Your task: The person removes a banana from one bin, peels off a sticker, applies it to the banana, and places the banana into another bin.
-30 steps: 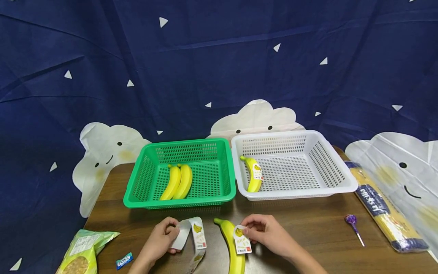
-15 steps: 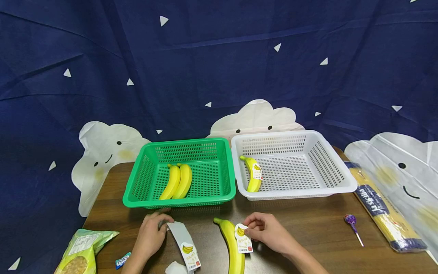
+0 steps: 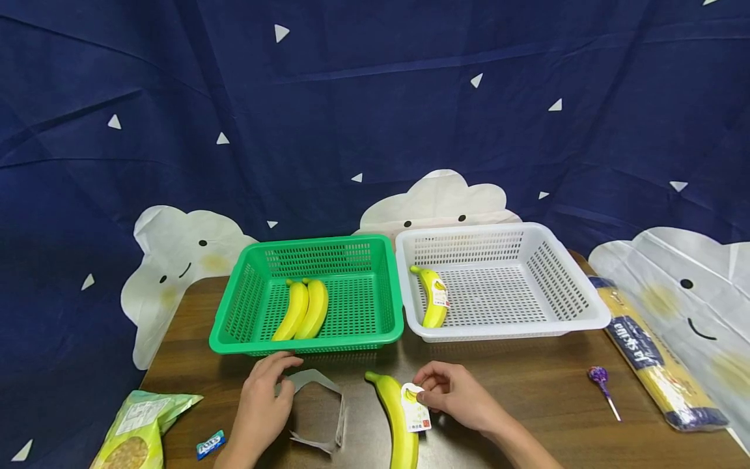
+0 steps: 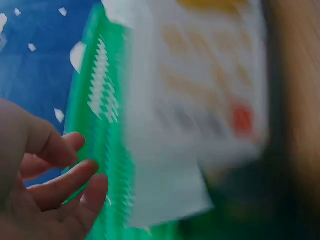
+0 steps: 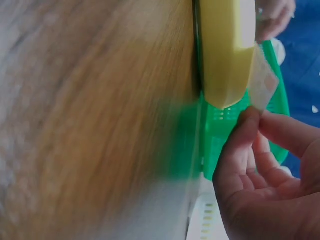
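Note:
My right hand (image 3: 463, 397) pinches a white banana sticker (image 3: 416, 415) by its edge between thumb and forefinger. The sticker lies against the right side of a yellow banana (image 3: 389, 400) on the table; whether it is stuck there I cannot tell. My left hand (image 3: 260, 407) has loosely bent fingers (image 4: 92, 192) with nothing between them. Beside it, a curled strip of sticker backing (image 3: 315, 376) stands on the table. In the left wrist view, the printed strip (image 4: 200, 80) appears blurred and apart from the fingertips.
Behind the hands stand a green basket (image 3: 351, 340) with two bananas (image 3: 305, 309) and a white basket (image 3: 504, 331) with one stickered banana (image 3: 433, 296). A snack bag (image 3: 137, 430) and small blue packet (image 3: 210, 444) lie left; a lollipop (image 3: 600, 376) and pasta pack (image 3: 653, 358) right.
The left hand has let go of the sticker strip and moved left, while the strip has sprung into a curl on the table. The right hand stays at the banana with the sticker.

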